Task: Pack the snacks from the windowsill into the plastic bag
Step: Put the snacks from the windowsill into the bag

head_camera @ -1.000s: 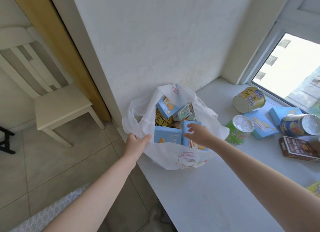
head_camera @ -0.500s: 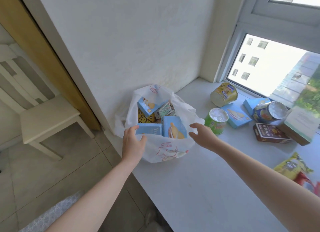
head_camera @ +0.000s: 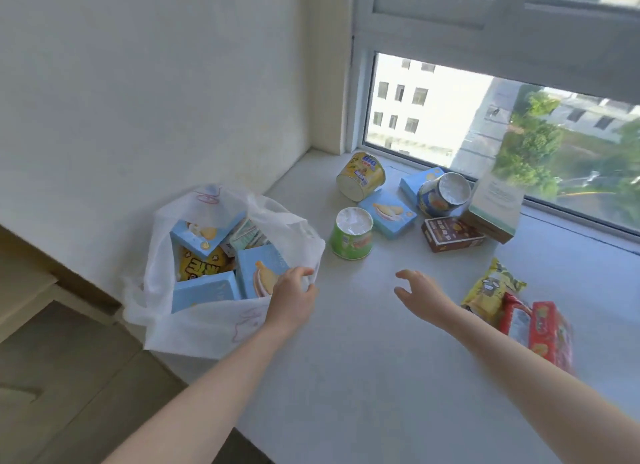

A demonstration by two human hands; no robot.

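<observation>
Surface: I see a pale grey windowsill (head_camera: 363,342) under a window.
Bag: white thin plastic bag (head_camera: 207,328) at the sill's left end, mouth open, blue snack boxes (head_camera: 204,292) inside.
Left hand (head_camera: 292,299): my fingers pinch the bag's right rim.
Right hand (head_camera: 420,295): right of the bag, fingers spread, holding nothing.
Snacks: green round cup (head_camera: 351,235) just right of the bag; yellow cup (head_camera: 360,176) and brown box (head_camera: 452,235) farther right.

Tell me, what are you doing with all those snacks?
A person is packing snacks into a white plastic bag on the windowsill. The left hand holds the bag's rim open; blue boxes are already inside. The right hand is empty, open and reaching toward the green cup. More cups, boxes and packets wait nearby.
</observation>
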